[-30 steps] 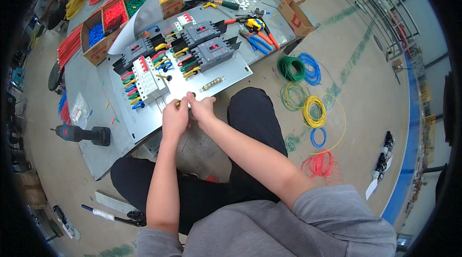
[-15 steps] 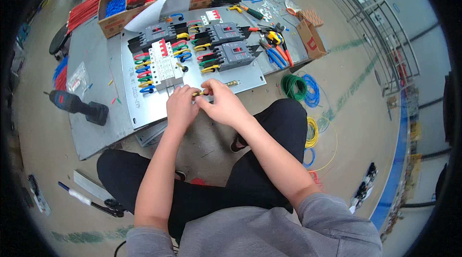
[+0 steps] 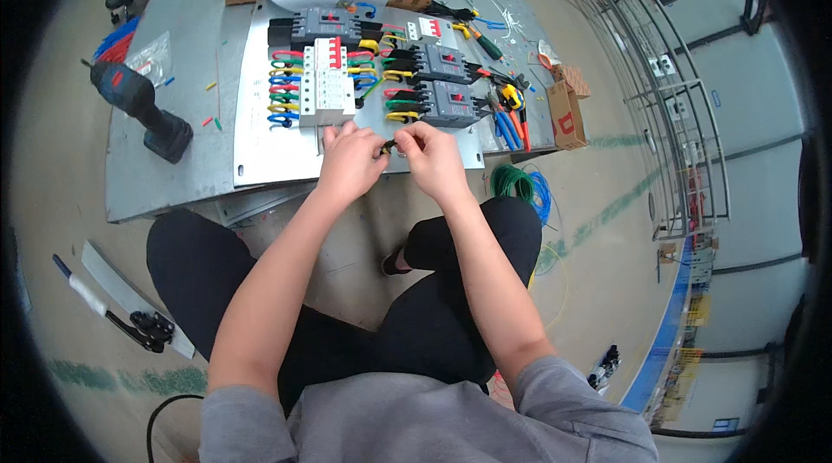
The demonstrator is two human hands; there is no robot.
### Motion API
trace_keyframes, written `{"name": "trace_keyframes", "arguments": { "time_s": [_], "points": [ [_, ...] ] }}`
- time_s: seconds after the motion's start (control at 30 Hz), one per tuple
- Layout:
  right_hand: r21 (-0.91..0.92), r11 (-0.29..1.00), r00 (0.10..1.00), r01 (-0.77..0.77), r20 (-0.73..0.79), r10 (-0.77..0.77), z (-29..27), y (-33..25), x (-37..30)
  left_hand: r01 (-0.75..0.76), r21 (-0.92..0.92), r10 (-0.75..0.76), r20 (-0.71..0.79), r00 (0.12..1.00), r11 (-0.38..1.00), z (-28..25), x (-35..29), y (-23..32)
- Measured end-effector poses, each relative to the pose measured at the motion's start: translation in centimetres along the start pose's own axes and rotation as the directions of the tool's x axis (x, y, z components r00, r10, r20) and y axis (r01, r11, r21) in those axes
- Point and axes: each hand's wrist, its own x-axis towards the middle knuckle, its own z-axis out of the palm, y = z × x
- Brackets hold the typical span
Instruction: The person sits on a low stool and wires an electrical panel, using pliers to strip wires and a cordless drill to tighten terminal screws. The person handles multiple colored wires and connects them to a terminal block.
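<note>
Pinching opposite ends, the left hand point(image 3: 351, 160) and right hand point(image 3: 436, 163) hold a small dark piece point(image 3: 387, 147) roughly crosswise between them.

I pinch a small dark and yellow piece point(image 3: 387, 148) between my left hand point(image 3: 351, 161) and my right hand point(image 3: 432, 164), over the near part of a pale plate point(image 3: 269, 153). On it a white breaker point(image 3: 326, 103) stands just ahead of my left hand, with looped wires point(image 3: 284, 91) along both sides; grey breakers point(image 3: 450, 103) sit beyond my right. A drill point(image 3: 139, 103) is on the bench point(image 3: 208, 38) at my left, pliers point(image 3: 510, 130) well to the right. A green coil point(image 3: 510, 181) lies on the floor point(image 3: 598, 168).
</note>
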Motion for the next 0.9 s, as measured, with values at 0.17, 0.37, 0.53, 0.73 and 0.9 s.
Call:
{"name": "trace_keyframes", "arguments": {
  "time_s": [0.17,0.37,0.53,0.73,0.9],
  "points": [
    [0.119,0.986,0.992,-0.114,0.066,0.107,-0.5,1.9,0.9,-0.003,-0.047,0.002,-0.028,1.0,0.999,0.1,0.1,0.7],
    [-0.005,0.998,0.99,-0.065,0.128,0.065,-1.1,0.8,2.3,0.075,-0.056,-0.075,-0.003,0.997,0.996,-0.3,0.4,0.9],
    [0.027,0.994,0.982,-0.107,0.159,0.101,-2.0,2.2,2.5,0.057,-0.07,-0.057,0.002,0.998,0.996,-0.1,0.6,0.9],
    [-0.01,0.991,0.984,-0.134,0.118,0.134,-2.7,2.7,1.8,0.038,-0.022,-0.037,0.027,0.999,0.999,0.1,0.9,1.1],
    [-0.011,0.986,0.985,-0.165,0.056,0.165,-2.5,4.3,1.2,0.007,0.015,-0.007,0.021,1.0,1.0,0.4,1.2,1.1]
  ]
}}
